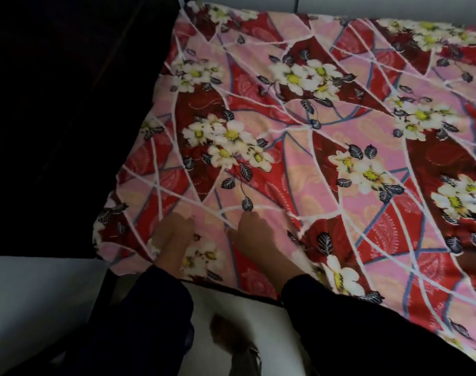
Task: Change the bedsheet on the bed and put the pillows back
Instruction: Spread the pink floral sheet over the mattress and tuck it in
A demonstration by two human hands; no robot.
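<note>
A red and pink bedsheet (299, 137) with white flowers lies spread over the bed and fills most of the view. My left hand (174, 234) rests on the sheet near its near-left corner, fingers curled down into the cloth. My right hand (254, 234) lies on the sheet just to the right of it, fingers pointing away and pressed on the fabric. Both arms wear dark sleeves. The frame is blurred, so whether either hand pinches the cloth is unclear. No pillow is in view.
A dark shape (55, 118) fills the space left of the bed. Pale floor (36, 294) shows at the lower left and below the bed's near edge. My foot (231, 337) is on the floor between my arms.
</note>
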